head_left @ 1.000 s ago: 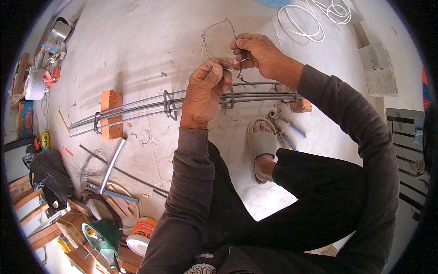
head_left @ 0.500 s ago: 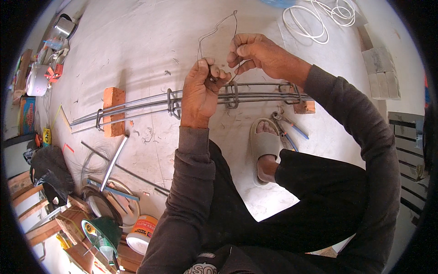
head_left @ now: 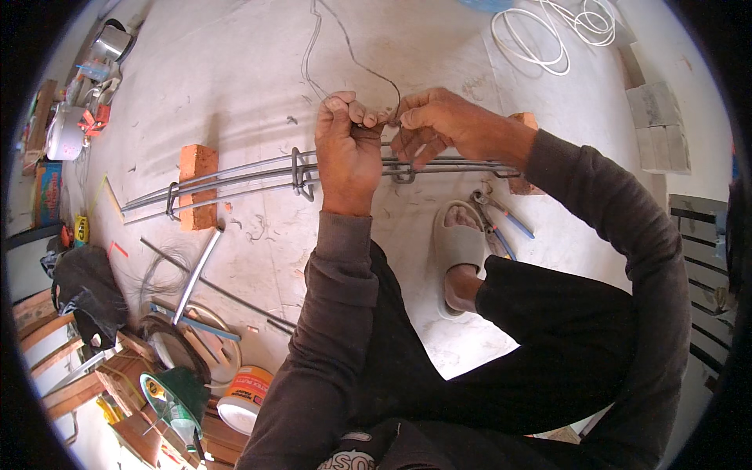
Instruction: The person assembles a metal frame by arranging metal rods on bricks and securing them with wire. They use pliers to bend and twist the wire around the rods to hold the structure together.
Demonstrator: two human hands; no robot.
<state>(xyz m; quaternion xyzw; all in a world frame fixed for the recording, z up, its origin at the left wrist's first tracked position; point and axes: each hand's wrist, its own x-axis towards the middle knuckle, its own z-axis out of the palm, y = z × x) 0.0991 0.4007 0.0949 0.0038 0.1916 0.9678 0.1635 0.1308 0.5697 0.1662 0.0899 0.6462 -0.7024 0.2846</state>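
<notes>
A thin tie wire [head_left: 354,58] loops up and away from my fingers over the pale floor. My left hand [head_left: 346,160] is closed around it, fingertips pinching near its lower part. Beside it, my right hand [head_left: 454,129] pinches the same wire between thumb and forefinger, its other fingers curled loosely. The exact meeting point of wire and fingertips is small and partly hidden. Under both hands lies a long rebar cage [head_left: 296,174] of several bars with bent square stirrups. It rests on an orange brick [head_left: 198,166] at the left and another brick [head_left: 523,121] at the right.
Pincers with blue handles [head_left: 513,224] lie by my sandalled foot [head_left: 460,244]. Metal rods [head_left: 197,271], a white-lidded tub [head_left: 244,399] and wooden pieces crowd the lower left. White cable [head_left: 540,64] coils at the upper right, near stacked grey blocks [head_left: 659,129].
My right hand has come down, closer to my left fingertips. The wire loop has shifted up and left, its top leaving the picture. The cage's right end appears slightly lower.
</notes>
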